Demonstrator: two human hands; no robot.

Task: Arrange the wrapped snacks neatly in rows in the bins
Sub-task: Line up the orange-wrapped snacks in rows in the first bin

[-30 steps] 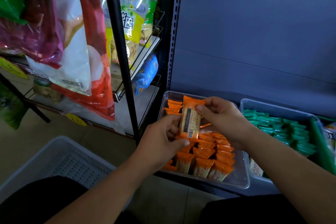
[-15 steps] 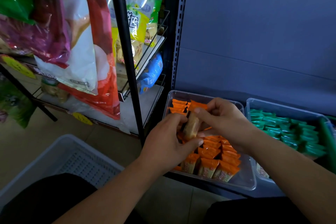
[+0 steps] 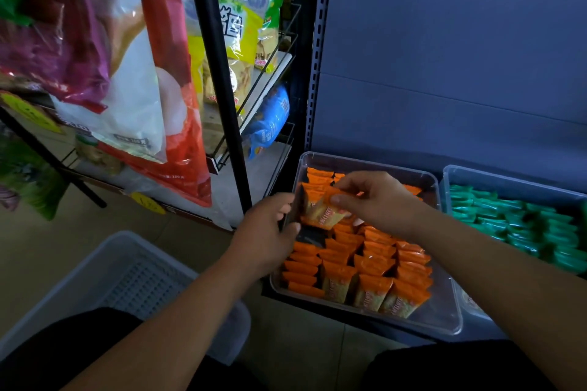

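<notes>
Fingers (image 3: 355,180) of the right hand (image 3: 378,200) pinch an orange packet (image 3: 324,211) over the clear bin (image 3: 444,324), toward its 10 o'clock corner. The left hand (image 3: 266,231) curls at the 9 o'clock rim, grip unclear. Dropped crooked, it could topple the standing rows (image 3: 374,263).

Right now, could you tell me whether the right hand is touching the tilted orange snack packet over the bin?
Touching. The head view shows the right hand pinching the orange snack packet, its thumb pressed on the wrapper's upper edge.
</notes>
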